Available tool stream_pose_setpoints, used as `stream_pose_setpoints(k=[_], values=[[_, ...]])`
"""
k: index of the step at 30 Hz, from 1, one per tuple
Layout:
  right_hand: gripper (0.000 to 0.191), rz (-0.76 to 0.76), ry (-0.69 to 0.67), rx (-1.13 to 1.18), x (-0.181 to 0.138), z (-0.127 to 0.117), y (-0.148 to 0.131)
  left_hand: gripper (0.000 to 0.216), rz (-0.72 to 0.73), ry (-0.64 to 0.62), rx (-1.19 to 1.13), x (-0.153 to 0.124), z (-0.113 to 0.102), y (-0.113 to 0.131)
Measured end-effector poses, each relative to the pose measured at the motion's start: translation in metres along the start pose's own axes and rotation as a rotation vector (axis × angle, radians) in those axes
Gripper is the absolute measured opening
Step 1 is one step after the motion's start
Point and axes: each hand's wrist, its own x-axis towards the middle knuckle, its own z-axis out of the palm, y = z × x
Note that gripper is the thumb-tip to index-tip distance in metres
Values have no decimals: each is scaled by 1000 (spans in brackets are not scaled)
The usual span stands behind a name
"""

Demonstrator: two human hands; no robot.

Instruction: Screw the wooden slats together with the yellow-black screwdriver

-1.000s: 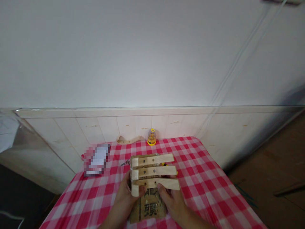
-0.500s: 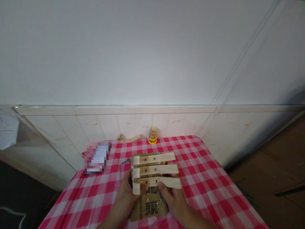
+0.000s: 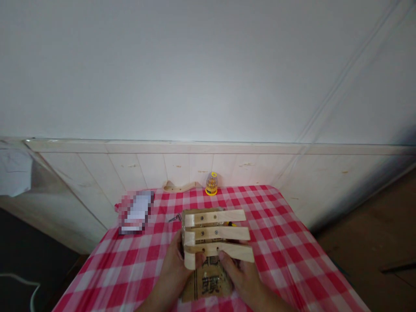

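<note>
Between my hands are three pale wooden hook-shaped pieces (image 3: 216,234), lined up one behind another, each with screws or screw holes along it. My left hand (image 3: 177,266) is closed round their left end, its thumb under the nearest piece. My right hand (image 3: 240,275) grips that piece from the near right, thumb pressed close to a hole. Most fingers of both hands are hidden beneath the wood. Brown cardboard (image 3: 208,281) with dark printed characters and shiny tape lies under and in front of the pieces. Something yellow and black (image 3: 232,224) shows partly behind them.
A red-and-white checked cloth (image 3: 279,260) covers the table. At its back edge stand a yellow-based screwdriver bit holder (image 3: 212,184) and another curved wooden piece (image 3: 180,187). A small metal tool (image 3: 174,218) lies behind my left hand. A blurred phone-like object (image 3: 137,212) is at left.
The whole view has shifted slightly to the right. The wooden pieces tilt a little more, their right ends lower, and both hands keep their hold.
</note>
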Motion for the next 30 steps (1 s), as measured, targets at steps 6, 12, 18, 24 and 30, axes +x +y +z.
stream_pose_setpoints(k=[6,12,18,24,30], values=[[53,3,-9,49,2,4,-9,69,-18,35,37,2,-5,-4],[49,-1,-6,58,2,6,-6,68,-28,100,95,3,-5,-4],[49,7,6,84,2,7,-6,72,-56,63,69,1,-3,1],[49,-7,17,65,3,6,-3,76,-52,77,43,2,-3,-1],[49,-14,-1,80,4,6,0,76,-81,65,60,1,-5,-4]])
